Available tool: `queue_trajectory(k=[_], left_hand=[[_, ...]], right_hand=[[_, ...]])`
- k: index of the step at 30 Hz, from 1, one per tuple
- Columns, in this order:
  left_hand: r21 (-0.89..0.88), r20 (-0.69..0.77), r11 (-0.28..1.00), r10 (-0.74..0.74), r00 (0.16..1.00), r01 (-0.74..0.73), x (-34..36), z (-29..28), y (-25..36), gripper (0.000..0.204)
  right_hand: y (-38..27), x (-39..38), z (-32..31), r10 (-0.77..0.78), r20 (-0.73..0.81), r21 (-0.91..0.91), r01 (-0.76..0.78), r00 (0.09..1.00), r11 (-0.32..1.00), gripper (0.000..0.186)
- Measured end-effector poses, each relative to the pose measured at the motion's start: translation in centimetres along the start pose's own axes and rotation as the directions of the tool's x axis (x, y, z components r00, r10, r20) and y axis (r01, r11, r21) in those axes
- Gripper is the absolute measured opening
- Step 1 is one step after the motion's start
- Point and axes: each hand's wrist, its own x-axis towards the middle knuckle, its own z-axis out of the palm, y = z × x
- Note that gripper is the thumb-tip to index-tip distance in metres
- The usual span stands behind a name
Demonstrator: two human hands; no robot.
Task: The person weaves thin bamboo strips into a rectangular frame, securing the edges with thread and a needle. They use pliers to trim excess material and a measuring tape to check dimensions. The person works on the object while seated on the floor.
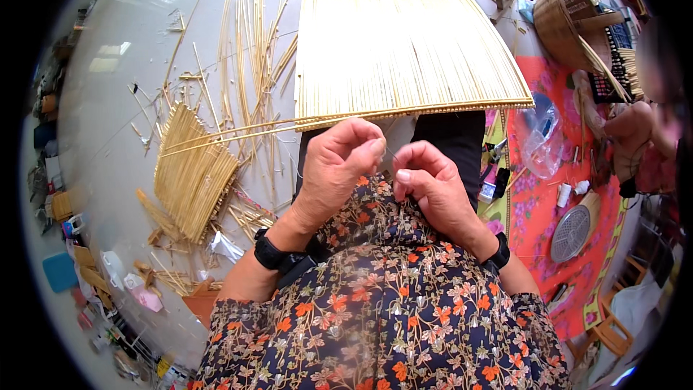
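Note:
A pale panel of thin, straw-coloured sticks [408, 43] rests across my legs, its near edge bound in a row. My left hand [339, 166] is closed in a pinch just below that edge. Two long loose sticks [253, 132] reach leftward from the edge, passing behind this hand. Close beside it, my right hand [433, 184] also pinches, thumb against curled forefinger. A very fine thread [390, 150] shows between the two sets of fingertips; its ends are hidden in them.
Left on the floor lie a smaller stick panel [189, 173] and scattered loose sticks [249, 50]. On the right, a red floral cloth [538, 224] bears a grey perforated disc [571, 234] and a plastic bag [543, 141]. A wooden bucket [567, 22] and another person's hand [629, 130] are beyond.

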Motion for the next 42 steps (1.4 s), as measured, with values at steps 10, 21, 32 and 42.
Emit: queue_trajectory(k=[10,21,32,42], left_hand=[[0.094,-0.045,0.980,0.179,0.983,-0.174,0.4,-0.1,-0.4,0.008],[-0.182,-0.002,0.982,0.058,0.998,-0.057,0.6,0.6,-0.8,0.013],[-0.313,-0.037,0.950,-0.012,0.999,0.000,0.7,0.0,-1.2,0.007],[0.166,0.391,0.952,-0.302,0.870,0.256,0.1,0.1,0.9,0.014]], right_hand=[[-1.3,1.5,2.1,-0.028,0.065,0.186,0.015,0.998,0.982,0.041],[0.5,2.8,1.1,-0.262,0.096,0.103,0.252,0.960,0.962,0.016],[-0.9,2.4,0.8,-0.147,0.080,0.147,0.135,0.986,0.980,0.006],[-2.9,1.2,-1.6,-0.204,-0.041,0.157,0.208,0.978,0.965,0.006]])
